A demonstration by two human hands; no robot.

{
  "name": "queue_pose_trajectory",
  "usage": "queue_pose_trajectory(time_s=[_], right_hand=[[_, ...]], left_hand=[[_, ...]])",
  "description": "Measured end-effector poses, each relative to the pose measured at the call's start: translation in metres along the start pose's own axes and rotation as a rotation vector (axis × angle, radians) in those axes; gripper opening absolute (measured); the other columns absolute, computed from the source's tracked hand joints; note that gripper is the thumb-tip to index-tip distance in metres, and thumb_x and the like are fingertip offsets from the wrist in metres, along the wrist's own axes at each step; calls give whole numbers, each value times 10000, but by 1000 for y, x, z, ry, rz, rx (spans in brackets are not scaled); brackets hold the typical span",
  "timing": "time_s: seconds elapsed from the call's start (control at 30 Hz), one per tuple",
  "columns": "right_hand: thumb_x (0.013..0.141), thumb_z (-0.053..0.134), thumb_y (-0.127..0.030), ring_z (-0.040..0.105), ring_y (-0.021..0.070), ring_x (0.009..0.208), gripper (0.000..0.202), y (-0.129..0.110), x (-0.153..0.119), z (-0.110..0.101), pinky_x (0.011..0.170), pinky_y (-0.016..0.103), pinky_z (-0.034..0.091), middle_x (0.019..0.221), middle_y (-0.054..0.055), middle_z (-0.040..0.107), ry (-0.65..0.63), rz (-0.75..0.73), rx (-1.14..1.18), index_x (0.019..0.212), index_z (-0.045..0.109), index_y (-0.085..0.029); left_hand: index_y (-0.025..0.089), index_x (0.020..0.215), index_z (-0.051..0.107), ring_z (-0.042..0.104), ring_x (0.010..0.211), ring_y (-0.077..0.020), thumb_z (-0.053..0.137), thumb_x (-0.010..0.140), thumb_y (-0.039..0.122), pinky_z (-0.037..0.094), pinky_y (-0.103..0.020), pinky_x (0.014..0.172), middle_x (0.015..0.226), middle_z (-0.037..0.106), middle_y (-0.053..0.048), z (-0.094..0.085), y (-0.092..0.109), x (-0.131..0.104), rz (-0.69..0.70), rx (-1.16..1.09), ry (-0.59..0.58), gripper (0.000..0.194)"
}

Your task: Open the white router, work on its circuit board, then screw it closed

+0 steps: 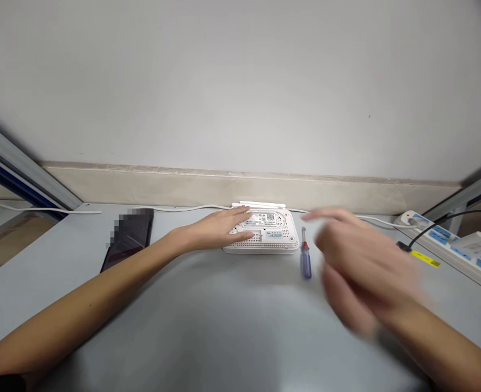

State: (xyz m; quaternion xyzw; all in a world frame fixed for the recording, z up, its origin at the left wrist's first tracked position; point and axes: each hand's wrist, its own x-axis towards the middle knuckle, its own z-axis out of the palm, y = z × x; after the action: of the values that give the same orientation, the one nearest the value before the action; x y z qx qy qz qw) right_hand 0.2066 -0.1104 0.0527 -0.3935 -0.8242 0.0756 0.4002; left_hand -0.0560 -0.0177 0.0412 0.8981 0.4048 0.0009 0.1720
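Observation:
A white router [273,236] lies on the grey table with its labelled, vented underside facing up and its antennas [260,205] along the wall side. My left hand [220,227] rests on the router's left part, fingers stretched out and apart. Just right of the router lies a screwdriver [306,264] with a clear purple handle, its shaft pointing toward the wall. My right hand [358,261] is in the air to the right of the screwdriver, smeared by motion. One finger of it extends to the left; the others are too blurred to make out.
A dark phone-like device [132,239], partly pixelated, lies at the left. A white power strip [448,239] with blue sockets, a plugged adapter [475,245] and a black cable with a yellow tag [426,258] sits at the right. A white cable [183,208] runs along the wall.

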Motion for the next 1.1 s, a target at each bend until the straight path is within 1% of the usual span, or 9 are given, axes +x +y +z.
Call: queue_pose_trajectory(time_s=[0.07, 0.17, 0.27, 0.4, 0.53, 0.63, 0.7, 0.97, 1.1], right_hand=[[955, 408, -349, 532, 196, 698, 340, 13, 22, 12, 769, 396, 492, 672, 44, 566, 55, -17, -128, 683, 574, -230], [986, 320, -314, 587, 256, 984, 337, 41, 43, 32, 909, 430, 471, 1013, 123, 651, -176, 83, -271, 1009, 621, -164], [1003, 289, -398, 484, 280, 1252, 455, 65, 42, 47, 1056, 438, 414, 1348, 178, 515, -349, 114, -305, 1271, 523, -115], [1012, 203, -491, 262, 276, 1445, 635, 77, 31, 53, 1189, 441, 259, 1510, 190, 359, -479, 134, -330, 1436, 381, -53], [992, 126, -583, 114, 274, 1490, 751, 76, 30, 54, 1226, 452, 149, 1576, 167, 245, -547, 183, -337, 1506, 273, -55], [974, 109, -631, 29, 276, 1495, 790, 74, 30, 53, 1225, 475, 125, 1609, 141, 128, -586, 233, -302, 1539, 196, -88], [972, 100, -634, 6, 273, 1495, 797, 73, 30, 53, 1227, 464, 116, 1614, 137, 93, -601, 238, -292, 1546, 176, -85], [977, 96, -621, 34, 273, 1497, 790, 74, 27, 54, 1225, 453, 133, 1607, 153, 143, -579, 219, -306, 1545, 186, -78], [981, 101, -615, 51, 282, 1495, 782, 74, 26, 56, 1220, 458, 151, 1605, 159, 148, -579, 213, -305, 1547, 180, -81]], left_hand=[[265, 1513, 303, 233, 1473, -244, 237, 947, 670, 233, -386, 1192, 1599, 239, -14, 8, 1, 1, -11, 5, 51, 700], [206, 1523, 278, 173, 1489, -246, 210, 981, 603, 210, -398, 1205, 1609, 207, -64, 23, 2, 2, -12, 61, 137, 675], [145, 1521, 269, 122, 1498, -242, 191, 1005, 539, 154, -403, 1225, 1610, 189, -101, 34, 5, 5, 14, 119, 177, 655], [144, 1527, 245, 83, 1504, -232, 172, 1000, 563, 124, -422, 1234, 1616, 163, -99, 38, 8, 8, 3, 122, 198, 678], [129, 1528, 240, 76, 1504, -236, 174, 995, 577, 107, -435, 1238, 1614, 160, -108, 39, 8, 10, 21, 108, 218, 700], [134, 1528, 244, 69, 1505, -238, 184, 994, 579, 104, -440, 1240, 1614, 159, -103, 39, 9, 9, 43, 108, 221, 697], [129, 1526, 247, 66, 1505, -240, 182, 995, 576, 104, -441, 1239, 1614, 158, -107, 39, 9, 9, 48, 115, 220, 697], [144, 1532, 234, 73, 1503, -252, 183, 998, 568, 114, -455, 1235, 1613, 159, -106, 41, 7, 9, 68, 123, 237, 684], [149, 1543, 198, 49, 1505, -245, 199, 983, 607, 106, -433, 1237, 1619, 113, -103, 38, 6, 8, 71, 121, 192, 724]])
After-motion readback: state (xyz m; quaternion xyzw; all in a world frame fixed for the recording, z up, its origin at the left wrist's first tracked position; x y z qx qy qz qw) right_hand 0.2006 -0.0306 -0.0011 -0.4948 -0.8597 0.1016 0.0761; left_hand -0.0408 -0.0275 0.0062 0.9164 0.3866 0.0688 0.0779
